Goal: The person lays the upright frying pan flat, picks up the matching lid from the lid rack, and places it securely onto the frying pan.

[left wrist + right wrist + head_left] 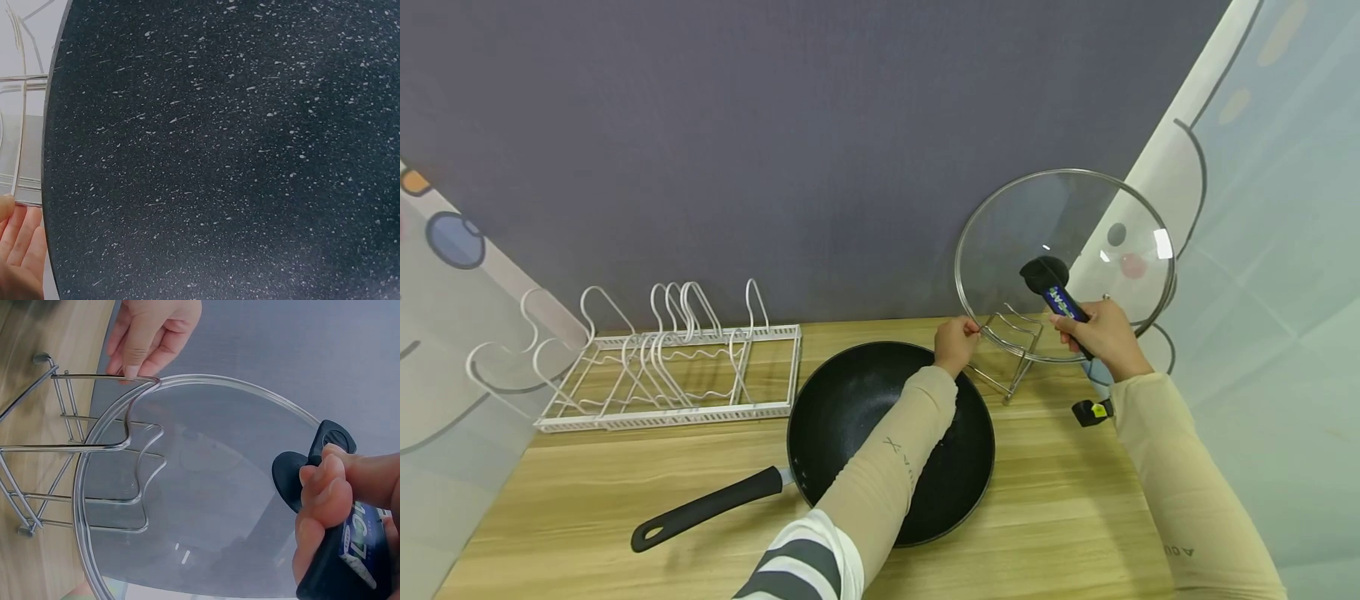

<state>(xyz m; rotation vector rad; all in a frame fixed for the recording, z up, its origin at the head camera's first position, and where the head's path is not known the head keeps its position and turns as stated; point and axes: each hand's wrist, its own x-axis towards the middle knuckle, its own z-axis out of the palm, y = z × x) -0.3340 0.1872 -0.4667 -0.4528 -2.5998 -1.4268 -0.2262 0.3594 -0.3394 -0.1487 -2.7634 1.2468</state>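
Glass lid (1078,221), clear, black handle (1052,287) (blue label (360,542)) in curled right hand (1107,335), rack (81,448) pinched in left hand (955,343)

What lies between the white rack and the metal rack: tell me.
The head view shows the black pan there, the left sleeve over it, and the left hand pinching the metal rack.

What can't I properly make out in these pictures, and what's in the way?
Head view: part of the black pan, hidden by the left forearm.
Right wrist view: part of the glass lid, cut off by the bottom edge.
Right wrist view: part of the handle label, covered by the right hand.
Left wrist view: part of the left hand, cut off by the left edge.
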